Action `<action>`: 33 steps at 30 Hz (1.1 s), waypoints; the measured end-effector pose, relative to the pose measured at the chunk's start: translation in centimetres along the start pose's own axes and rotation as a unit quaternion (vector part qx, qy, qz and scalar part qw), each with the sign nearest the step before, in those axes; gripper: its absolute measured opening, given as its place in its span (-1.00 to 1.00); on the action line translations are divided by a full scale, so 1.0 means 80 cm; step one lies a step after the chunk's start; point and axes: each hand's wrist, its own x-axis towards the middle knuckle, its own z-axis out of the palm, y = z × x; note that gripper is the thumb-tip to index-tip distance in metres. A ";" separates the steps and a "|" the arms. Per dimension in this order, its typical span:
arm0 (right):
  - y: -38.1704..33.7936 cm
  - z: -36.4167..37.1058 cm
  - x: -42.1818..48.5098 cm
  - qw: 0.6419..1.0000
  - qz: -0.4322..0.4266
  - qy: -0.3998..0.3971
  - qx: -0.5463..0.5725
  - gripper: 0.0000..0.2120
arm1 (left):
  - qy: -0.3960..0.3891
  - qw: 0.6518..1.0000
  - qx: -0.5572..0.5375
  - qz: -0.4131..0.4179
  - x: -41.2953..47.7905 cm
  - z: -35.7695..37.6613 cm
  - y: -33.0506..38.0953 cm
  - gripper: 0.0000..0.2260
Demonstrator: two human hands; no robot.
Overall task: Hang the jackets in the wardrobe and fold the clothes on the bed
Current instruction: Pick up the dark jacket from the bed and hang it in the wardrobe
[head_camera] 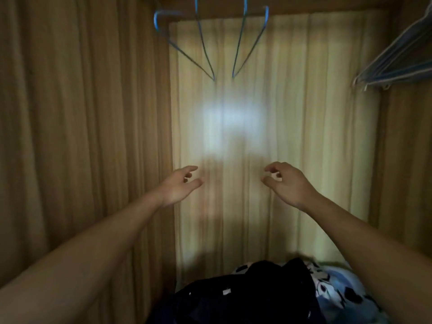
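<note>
Head view: a heap of dark clothes (245, 293) lies at the near edge, centre, on the bed (346, 293), whose blue-and-white patterned cover shows just to the right of the heap. Whether the heap contains a jacket cannot be told. Above it, both bare forearms reach toward the far side. The left hand (181, 185) and right hand (285, 183) are raised side by side and apart, fingers loosely curled, thumb and forefinger near each other, with nothing between them. Behind the hands hangs a pale curtain (304, 136) with a bright patch at its centre. Two blue hangers (205, 47) dangle bare at the far top. A bundle of hangers (395, 64) juts in at the upper right. A brown curtain (81, 113) fills the left.
</note>
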 end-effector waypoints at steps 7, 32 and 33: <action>-0.110 -0.102 0.043 0.998 -0.030 0.061 -0.016 -0.36 | 0.037 0.995 0.071 0.066 0.019 -0.101 0.130 -0.39; -0.297 -0.202 0.132 0.925 -0.034 0.295 0.238 -0.87 | 0.084 0.978 0.054 0.181 0.019 -0.141 0.266 -0.41; -0.296 -0.205 0.131 0.919 -0.035 0.301 0.252 -0.86 | 0.085 0.978 0.052 0.181 0.021 -0.141 0.265 -0.41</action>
